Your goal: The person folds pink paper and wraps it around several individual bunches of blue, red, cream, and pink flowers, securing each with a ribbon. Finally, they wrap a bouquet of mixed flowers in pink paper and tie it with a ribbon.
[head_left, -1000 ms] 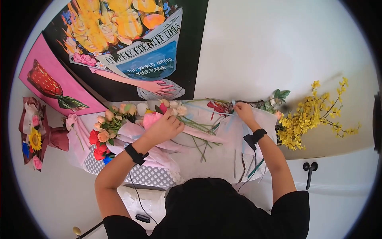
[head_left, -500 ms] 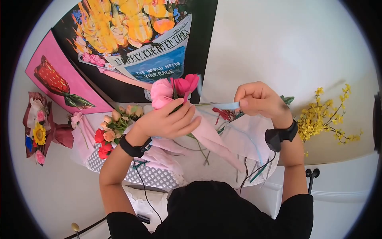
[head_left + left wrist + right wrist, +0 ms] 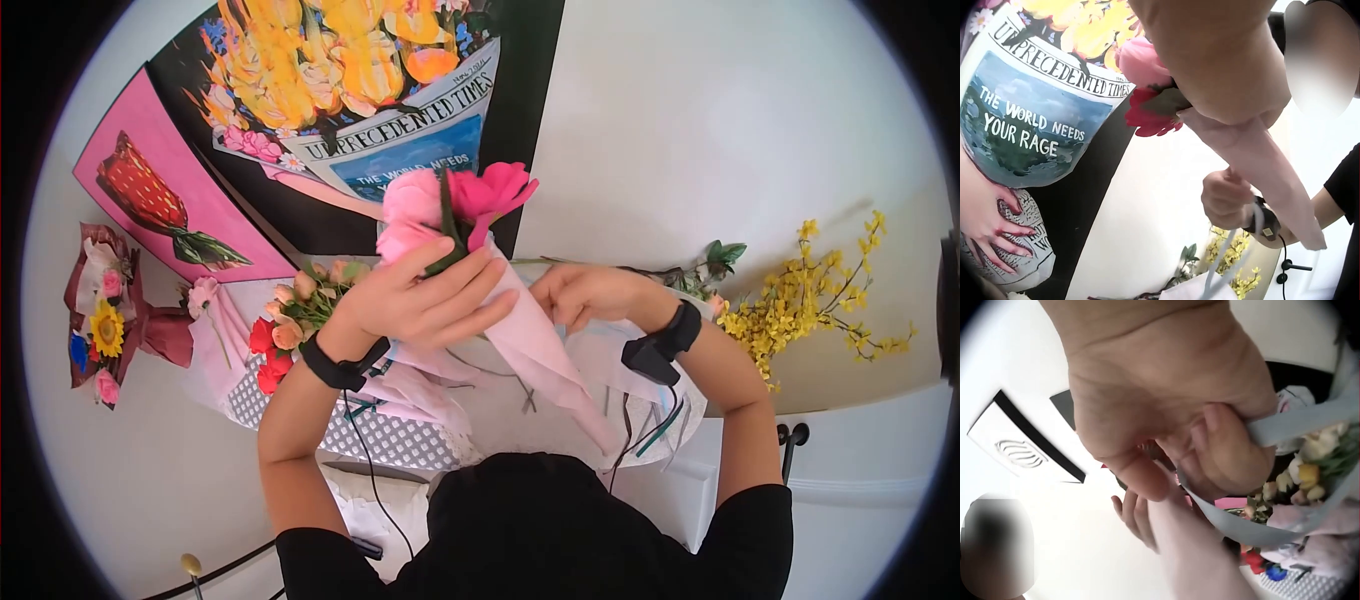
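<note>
My left hand (image 3: 430, 300) grips a small bouquet in a pink paper wrap (image 3: 545, 355), raised above the table and tilted. A light pink flower (image 3: 412, 200) and a magenta flower (image 3: 495, 195) show at its top with a dark green leaf. Close beside the wrap, just below the blooms, is my right hand (image 3: 595, 298), fingers curled. It pinches a pale blue ribbon (image 3: 1304, 422), which loops past the fingers in the right wrist view. From that hand, the ribbon's ends hang down in the left wrist view.
Peach roses (image 3: 305, 300) and red roses (image 3: 270, 360) lie at the table's left, near a wrapped bouquet with a sunflower (image 3: 107, 328). Yellow blossom branches (image 3: 770, 330) stand at the right. Paintings (image 3: 180, 190) lean behind. Cables (image 3: 365, 460) hang from both wrist cameras.
My left hand has lifted the pink-wrapped bouquet off the table. My right hand rose with the ribbon from the table's right side, then moved left to the wrap.
</note>
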Available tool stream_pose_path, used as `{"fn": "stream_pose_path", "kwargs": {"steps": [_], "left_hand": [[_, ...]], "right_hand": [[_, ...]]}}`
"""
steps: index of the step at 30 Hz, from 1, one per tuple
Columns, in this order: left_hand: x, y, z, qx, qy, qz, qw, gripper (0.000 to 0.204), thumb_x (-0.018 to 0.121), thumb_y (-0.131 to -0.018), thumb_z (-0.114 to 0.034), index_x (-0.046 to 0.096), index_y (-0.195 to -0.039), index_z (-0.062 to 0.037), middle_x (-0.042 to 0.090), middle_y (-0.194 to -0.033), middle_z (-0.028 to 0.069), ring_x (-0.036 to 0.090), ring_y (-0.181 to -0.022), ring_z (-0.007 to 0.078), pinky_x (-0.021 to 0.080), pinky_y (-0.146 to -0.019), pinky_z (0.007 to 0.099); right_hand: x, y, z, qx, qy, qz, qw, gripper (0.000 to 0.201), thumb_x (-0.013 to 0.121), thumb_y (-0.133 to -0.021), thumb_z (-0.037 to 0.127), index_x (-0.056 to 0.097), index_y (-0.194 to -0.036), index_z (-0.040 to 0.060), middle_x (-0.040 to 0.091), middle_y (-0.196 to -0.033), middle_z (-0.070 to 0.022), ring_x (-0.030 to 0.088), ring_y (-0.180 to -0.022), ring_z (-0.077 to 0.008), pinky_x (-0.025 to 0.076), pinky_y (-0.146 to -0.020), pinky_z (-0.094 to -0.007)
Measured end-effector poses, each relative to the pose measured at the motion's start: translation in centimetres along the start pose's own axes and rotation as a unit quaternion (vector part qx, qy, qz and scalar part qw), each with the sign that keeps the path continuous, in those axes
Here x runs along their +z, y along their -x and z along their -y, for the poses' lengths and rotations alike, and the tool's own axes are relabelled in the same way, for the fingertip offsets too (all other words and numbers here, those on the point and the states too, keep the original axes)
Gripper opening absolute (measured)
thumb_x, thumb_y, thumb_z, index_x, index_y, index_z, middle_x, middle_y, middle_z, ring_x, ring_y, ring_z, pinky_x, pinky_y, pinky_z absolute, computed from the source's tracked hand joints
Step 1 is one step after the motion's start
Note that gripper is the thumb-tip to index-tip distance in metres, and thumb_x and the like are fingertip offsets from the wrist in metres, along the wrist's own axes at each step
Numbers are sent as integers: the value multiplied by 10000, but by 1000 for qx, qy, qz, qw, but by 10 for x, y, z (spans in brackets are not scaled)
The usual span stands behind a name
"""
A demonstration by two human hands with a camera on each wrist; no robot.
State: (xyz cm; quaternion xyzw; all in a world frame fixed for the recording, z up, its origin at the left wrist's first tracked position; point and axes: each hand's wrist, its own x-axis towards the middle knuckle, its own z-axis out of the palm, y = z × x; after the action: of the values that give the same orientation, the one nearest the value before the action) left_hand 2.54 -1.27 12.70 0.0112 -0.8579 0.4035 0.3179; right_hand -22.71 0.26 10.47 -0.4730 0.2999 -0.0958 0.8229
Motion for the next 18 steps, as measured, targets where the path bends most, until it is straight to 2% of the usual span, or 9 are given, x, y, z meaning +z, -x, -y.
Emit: {"fn": "stream_pose_path", "kwargs": {"steps": [4,7,9,12,13,15,16,17,18], "left_hand": [[16,3,5,-38,66,-29,997,240,530,-804,-153,609,-1030,-159,600,-1060,34,580,-997,157,422,-858,386],[25,1,2,-58,92,-38,993,243,550,-787,-156,616,-1020,-161,598,-1070,31,573,-1018,158,404,-882,413],[31,1,-4,-70,81,-29,994,247,552,-783,-157,617,-1021,-162,596,-1080,32,568,-1032,156,398,-889,419],[35,6,-21,-100,71,-5,992,261,564,-762,-117,621,-1015,-147,590,-1065,41,567,-992,179,397,-875,429],[41,16,-34,-164,140,-42,976,289,563,-749,-85,613,-1030,-130,579,-1049,54,559,-962,190,395,-866,429],[59,31,-66,-319,306,-160,883,414,550,-702,-2,561,-1109,-78,538,-995,100,525,-891,240,381,-874,404],[63,34,-82,-319,306,-160,883,414,550,-702,-2,561,-1109,-78,538,-995,100,525,-891,240,381,-874,404],[65,36,-98,-419,475,-77,770,421,539,-731,-14,530,-1150,-61,535,-1038,101,521,-934,232,374,-894,374],[66,35,-110,-496,616,9,612,431,527,-761,-25,498,-1190,-44,533,-1082,101,518,-977,223,367,-914,343]], "right_hand": [[-15,-10,-18,-56,-97,106,988,180,578,-772,109,597,-884,-31,520,-671,39,333,-450,-7,205,-383,-169],[-7,-14,-21,-59,-98,66,991,187,621,-788,135,598,-907,-7,518,-673,43,353,-463,-1,203,-385,-163],[-1,-18,-26,-43,-20,-56,997,191,652,-789,144,602,-918,12,526,-674,44,375,-465,-5,215,-384,-169],[2,-16,-25,-73,-22,-131,988,190,654,-784,137,608,-933,27,539,-696,42,403,-485,-8,223,-384,-175],[-3,-15,-29,-72,-23,-131,989,190,654,-784,137,608,-933,27,539,-696,42,403,-485,-8,223,-384,-175],[-17,-13,-38,-65,-15,-141,988,217,657,-783,139,609,-962,26,577,-759,21,466,-533,-19,258,-391,-164],[-14,-11,-35,-65,-16,-140,988,217,657,-783,139,609,-962,26,577,-759,21,466,-533,-19,258,-391,-164],[-7,-8,-30,-68,-17,-153,986,233,657,-782,145,610,-976,25,594,-791,9,494,-566,-23,282,-402,-153],[-3,-7,-29,-70,-18,-166,984,248,658,-781,150,610,-989,23,611,-822,-4,523,-599,-27,306,-413,-142]]}}
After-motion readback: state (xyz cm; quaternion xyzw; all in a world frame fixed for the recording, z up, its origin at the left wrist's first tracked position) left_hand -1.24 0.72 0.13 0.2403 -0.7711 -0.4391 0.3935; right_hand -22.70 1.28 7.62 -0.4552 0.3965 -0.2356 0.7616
